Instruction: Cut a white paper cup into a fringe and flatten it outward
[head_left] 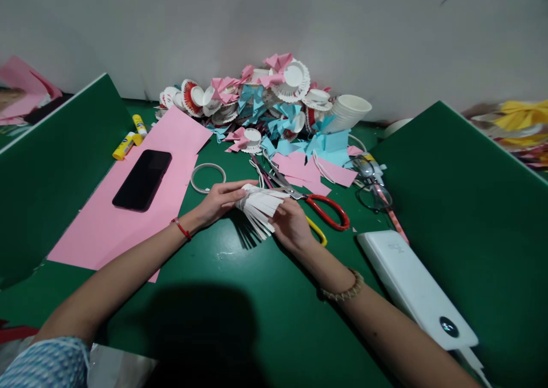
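Above the green table, a white paper cup (262, 204), its wall cut into many narrow strips, hangs tilted between my two hands. My left hand (220, 201) is closed around its base end, with the thumb and fingers on either side. My right hand (293, 223) is closed at the fringed end, fingers curled against the strips; part of its grip is hidden behind them. Just behind the cup lie red-handled scissors (329, 211), open, and a yellow handle (317, 231) shows beside my right hand. A roll of thin tape (208, 178) lies near my left hand.
Fringed cups with pink and blue bows (257, 105) pile up at the wall, near stacked paper cups (350, 113). A phone (142, 180) lies on pink paper (98, 228). Glasses (373, 191) and a white power bank (417, 288) lie right. Green partitions (466, 217) flank the table.
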### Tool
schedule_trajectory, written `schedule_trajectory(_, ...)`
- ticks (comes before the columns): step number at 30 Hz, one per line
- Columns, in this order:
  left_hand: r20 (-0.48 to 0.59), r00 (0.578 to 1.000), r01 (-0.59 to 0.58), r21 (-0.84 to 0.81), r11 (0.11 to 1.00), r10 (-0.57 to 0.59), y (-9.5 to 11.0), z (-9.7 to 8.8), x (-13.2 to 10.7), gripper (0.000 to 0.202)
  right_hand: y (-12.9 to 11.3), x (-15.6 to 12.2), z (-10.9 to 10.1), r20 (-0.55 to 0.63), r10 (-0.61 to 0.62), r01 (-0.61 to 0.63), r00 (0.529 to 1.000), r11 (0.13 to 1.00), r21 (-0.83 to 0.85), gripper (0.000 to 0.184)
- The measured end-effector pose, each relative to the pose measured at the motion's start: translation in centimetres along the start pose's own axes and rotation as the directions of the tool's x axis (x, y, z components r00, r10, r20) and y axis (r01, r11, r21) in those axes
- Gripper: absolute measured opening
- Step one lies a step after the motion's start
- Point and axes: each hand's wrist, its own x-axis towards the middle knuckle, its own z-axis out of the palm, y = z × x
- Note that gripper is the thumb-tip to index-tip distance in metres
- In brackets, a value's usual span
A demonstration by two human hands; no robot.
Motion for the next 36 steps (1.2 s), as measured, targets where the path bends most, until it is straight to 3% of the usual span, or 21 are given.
schedule_trajectory(5,0.005,0.999,0.037,-0.031,0.999,-0.037,0.1,0.0,0.0,0.042,0.4,0.2,-0.5,0.03,-0.062,0.065,0.998,0.993,-0.098,0.009)
schedule_trajectory(9,-0.038,0.999,-0.02,-0.044,0.999,0.019,0.0,0.3,0.2,0.038,0.7,0.0,-0.5,0.059,-0.196,0.205,0.979,0.951,-0.233,0.016)
schedule_trajectory(13,-0.136,0.986,-0.106,-0.029,0.994,0.101,-0.3,0.6,0.6,0.038,0.4,-1.0,0.2,0.144,-0.383,0.408,0.912,0.817,-0.407,0.014)
schedule_trajectory(16,-0.177,0.978,-0.115,-0.025,0.993,0.109,-0.4,0.6,0.7,0.038,-0.5,-1.5,0.9,0.281,-0.437,0.519,0.854,0.69,-0.504,0.014)
schedule_trajectory(20,-0.181,0.981,-0.08,-0.018,0.997,0.076,-0.4,0.7,0.7,0.054,-2.5,-1.6,1.6,0.426,-0.418,0.597,0.802,0.558,-0.576,0.016)
schedule_trajectory(23,-0.161,0.985,-0.069,-0.007,0.998,0.067,-0.4,0.7,0.7,0.056,-3.9,-1.6,2.0,0.502,-0.341,0.605,0.795,0.516,-0.606,0.018)
schedule_trajectory(28,-0.049,0.999,-0.018,-0.028,0.999,0.017,-0.1,0.4,0.4,0.053,-4.3,-1.2,1.9,0.429,-0.148,0.423,0.891,0.613,-0.668,0.018)
schedule_trajectory(33,-0.069,0.997,-0.04,-0.032,0.999,0.037,-0.1,0.4,0.3,0.048,-4.5,-0.5,2.4,0.436,-0.121,0.403,0.892,0.65,-0.644,0.023)
schedule_trajectory(35,-0.103,0.993,-0.061,-0.022,0.998,0.058,-0.3,0.4,0.5,0.045,-5.2,-0.6,2.9,0.46,-0.133,0.447,0.878,0.572,-0.688,0.019)
schedule_trajectory(36,-0.12,0.991,-0.07,-0.019,0.997,0.067,-0.5,0.4,0.6,0.046,-5.6,-0.8,3.2,0.482,-0.14,0.486,0.865,0.471,-0.736,0.017)
